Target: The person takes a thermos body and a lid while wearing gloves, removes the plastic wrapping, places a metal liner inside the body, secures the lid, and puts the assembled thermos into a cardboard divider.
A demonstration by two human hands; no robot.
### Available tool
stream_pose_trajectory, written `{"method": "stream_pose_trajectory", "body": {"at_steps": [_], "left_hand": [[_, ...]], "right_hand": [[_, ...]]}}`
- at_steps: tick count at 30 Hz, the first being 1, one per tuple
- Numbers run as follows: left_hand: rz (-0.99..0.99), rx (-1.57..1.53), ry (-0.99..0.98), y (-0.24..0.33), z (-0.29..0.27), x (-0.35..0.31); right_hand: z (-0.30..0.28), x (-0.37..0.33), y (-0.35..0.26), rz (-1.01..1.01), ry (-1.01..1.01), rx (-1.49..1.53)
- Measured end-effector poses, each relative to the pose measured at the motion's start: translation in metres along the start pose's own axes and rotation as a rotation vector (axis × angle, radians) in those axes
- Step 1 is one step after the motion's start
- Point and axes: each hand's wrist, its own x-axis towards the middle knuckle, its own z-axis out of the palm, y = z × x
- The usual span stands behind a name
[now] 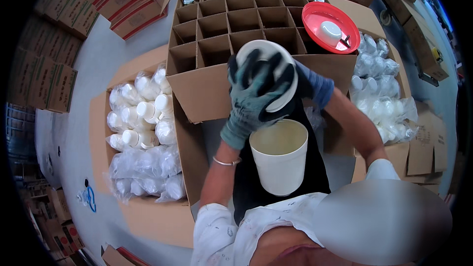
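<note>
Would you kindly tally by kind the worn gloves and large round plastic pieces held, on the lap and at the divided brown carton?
Dark-fingered fabric gloves: 2
White round held piece: 1
White plastic tub: 1
Red plastic dish: 1
Total: 5

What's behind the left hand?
A round white object, its edge showing above the left hand. Its middle is covered, unseen; the right hand, on its right, is partly hidden.
</note>
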Motion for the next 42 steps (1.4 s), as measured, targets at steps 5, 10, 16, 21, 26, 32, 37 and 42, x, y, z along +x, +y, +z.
{"method": "stream_pose_trajectory", "body": {"at_steps": [5,10,16,21,26,32,37,42], "left_hand": [[0.221,0.553,-0.131,-0.047,0.014,-0.02],[-0.359,-0.021,0.065,-0.065,0.049,-0.027],[-0.382,0.008,0.033,-0.051,0.046,-0.03],[-0.366,-0.051,-0.129,-0.059,0.041,-0.017],[-0.497,-0.086,-0.059,-0.085,0.048,-0.014],[-0.524,-0.144,0.004,-0.095,0.053,-0.01],[-0.479,-0.084,0.036,-0.085,0.049,-0.021],[-0.475,-0.257,0.184,-0.084,0.055,-0.039]], "right_hand": [[-0.044,0.002,-0.039,-0.27,0.048,-0.743],[-0.068,0.087,-0.076,-0.197,0.407,-1.525],[-0.113,0.196,-0.075,0.132,0.307,-1.982],[-0.169,0.347,-0.092,0.127,0.382,-1.946],[-0.249,0.41,-0.051,0.203,0.667,-1.829],[-0.266,0.405,-0.058,0.029,0.7,-1.815],[-0.193,0.335,-0.117,-0.558,0.636,-1.525],[-0.122,0.194,-0.153,-0.49,0.606,-0.654]]}}
